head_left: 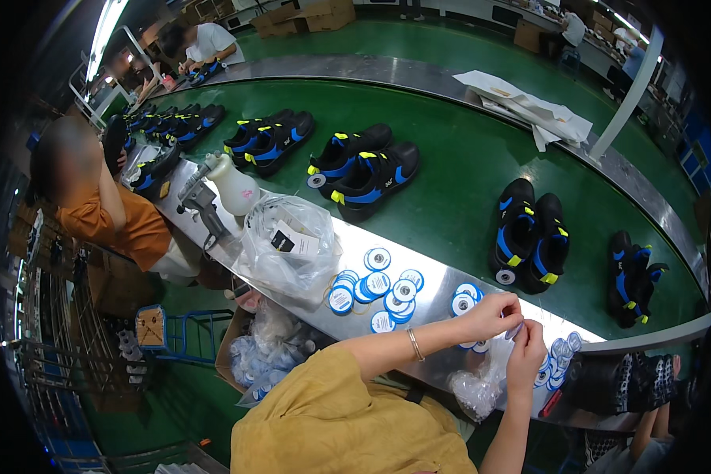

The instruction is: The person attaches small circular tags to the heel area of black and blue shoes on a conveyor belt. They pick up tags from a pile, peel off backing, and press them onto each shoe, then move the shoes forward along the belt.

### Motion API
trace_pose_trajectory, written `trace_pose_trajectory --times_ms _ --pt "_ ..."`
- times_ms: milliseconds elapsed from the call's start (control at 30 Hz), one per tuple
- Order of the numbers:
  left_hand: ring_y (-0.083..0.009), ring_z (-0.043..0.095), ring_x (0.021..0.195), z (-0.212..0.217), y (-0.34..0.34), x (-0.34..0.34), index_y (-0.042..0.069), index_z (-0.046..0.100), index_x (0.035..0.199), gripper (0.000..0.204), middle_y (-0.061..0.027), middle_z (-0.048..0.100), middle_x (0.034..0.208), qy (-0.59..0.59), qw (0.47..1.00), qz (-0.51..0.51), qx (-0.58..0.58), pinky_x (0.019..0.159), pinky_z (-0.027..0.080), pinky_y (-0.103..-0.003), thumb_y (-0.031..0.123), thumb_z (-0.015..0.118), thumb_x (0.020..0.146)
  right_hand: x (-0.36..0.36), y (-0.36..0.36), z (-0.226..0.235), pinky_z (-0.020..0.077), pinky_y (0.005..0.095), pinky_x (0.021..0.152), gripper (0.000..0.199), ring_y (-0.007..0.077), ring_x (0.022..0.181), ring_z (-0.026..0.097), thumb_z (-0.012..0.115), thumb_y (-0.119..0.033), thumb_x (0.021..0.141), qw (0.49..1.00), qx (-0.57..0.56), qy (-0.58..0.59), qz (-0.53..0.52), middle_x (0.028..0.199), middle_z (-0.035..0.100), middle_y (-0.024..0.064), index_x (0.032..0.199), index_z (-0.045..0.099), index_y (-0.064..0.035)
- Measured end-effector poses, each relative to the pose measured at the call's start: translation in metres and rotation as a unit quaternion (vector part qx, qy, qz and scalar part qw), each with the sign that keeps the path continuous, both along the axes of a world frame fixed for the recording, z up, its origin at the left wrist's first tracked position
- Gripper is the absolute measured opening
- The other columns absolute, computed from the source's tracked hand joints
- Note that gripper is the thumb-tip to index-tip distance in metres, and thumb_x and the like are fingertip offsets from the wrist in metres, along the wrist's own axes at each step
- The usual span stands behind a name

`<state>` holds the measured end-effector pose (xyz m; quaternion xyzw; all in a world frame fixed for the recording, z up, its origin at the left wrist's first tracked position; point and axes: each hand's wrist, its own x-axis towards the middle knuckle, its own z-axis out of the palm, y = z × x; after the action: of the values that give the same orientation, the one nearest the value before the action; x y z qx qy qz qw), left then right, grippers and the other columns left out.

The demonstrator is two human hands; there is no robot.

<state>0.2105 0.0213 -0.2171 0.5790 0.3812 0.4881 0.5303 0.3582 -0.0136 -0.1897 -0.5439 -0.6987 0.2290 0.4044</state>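
Observation:
Above the metal bench edge, my left hand (491, 314) and my right hand (528, 349) meet with fingertips pinched together. Between them is a small pale piece, too small to name. A clear plastic bag (475, 392) of fine transparent bits lies just below my hands, next to my right wrist. Round blue-and-white tags with dark centres lie around them: one pile (464, 299) is partly hidden behind my left hand, another (559, 355) is beside my right. More loose tags (403, 291) spread over the bench to the left. Beyond my hands stands a pair of black-and-blue shoes (521, 229) with a round tag.
A green conveyor belt (450, 189) carries more shoe pairs (367, 170). Left on the metal bench are a clear bag (292, 245), a white bottle (234, 183) and a grey tool (201, 205). A co-worker in orange (118, 221) sits left; black shoes (624, 383) stand right.

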Motion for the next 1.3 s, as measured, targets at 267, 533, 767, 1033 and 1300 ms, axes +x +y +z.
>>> trace_pose_trajectory --times_ms 267,533,767,1033,1300 --pt "-0.0151 0.056 0.064 0.014 -0.003 -0.001 -0.001 0.056 0.084 0.015 -0.0089 0.059 0.070 0.043 0.999 0.002 0.022 0.059 0.045 -0.029 0.012 0.062 0.090 0.016 0.004 0.011 0.0408 0.0234 0.059 0.009 0.0093 0.064 0.052 0.058 -0.006 0.093 0.980 -0.158 0.111 0.055 0.073 0.058 0.0029 0.095 0.061 0.0026" --pt "-0.0159 0.052 0.060 0.023 0.001 0.002 -0.001 0.053 0.081 0.021 -0.0095 0.058 0.068 0.061 0.996 0.053 0.040 0.055 0.041 -0.032 0.015 0.062 0.091 0.022 0.008 0.008 0.0384 0.0233 0.055 0.007 0.0070 0.061 0.048 0.061 -0.003 0.091 0.987 -0.128 0.078 0.050 0.068 0.056 0.0032 0.087 0.060 0.0035" --pt "-0.0181 0.053 0.063 0.026 -0.004 0.005 -0.001 0.053 0.082 0.017 -0.0108 0.057 0.070 0.073 0.994 0.049 0.061 0.057 0.043 -0.032 0.012 0.061 0.090 0.025 0.002 0.008 0.0376 0.0241 0.053 0.006 0.0072 0.060 0.047 0.061 -0.003 0.091 0.992 -0.100 0.069 0.028 0.067 0.054 0.0037 0.087 0.060 0.0026" --pt "-0.0098 0.055 0.069 0.010 0.004 0.012 0.001 0.060 0.092 0.008 -0.0046 0.060 0.080 0.082 0.994 0.004 0.079 0.060 0.045 -0.024 0.008 0.061 0.091 0.031 0.004 0.007 0.0451 0.0339 0.057 0.005 0.0260 0.060 0.058 0.062 -0.003 0.088 1.000 -0.019 0.017 0.010 0.073 0.060 0.0152 0.090 0.062 0.0009" --pt "-0.0103 0.057 0.066 0.033 0.032 0.029 -0.002 0.064 0.093 0.010 -0.0057 0.064 0.079 0.116 0.988 -0.035 0.097 0.060 0.045 -0.024 0.008 0.061 0.093 0.063 -0.001 0.014 0.0464 0.0319 0.054 0.005 0.0237 0.059 0.062 0.064 -0.005 0.086 0.993 0.004 0.064 -0.098 0.073 0.064 0.0133 0.088 0.063 -0.0003"
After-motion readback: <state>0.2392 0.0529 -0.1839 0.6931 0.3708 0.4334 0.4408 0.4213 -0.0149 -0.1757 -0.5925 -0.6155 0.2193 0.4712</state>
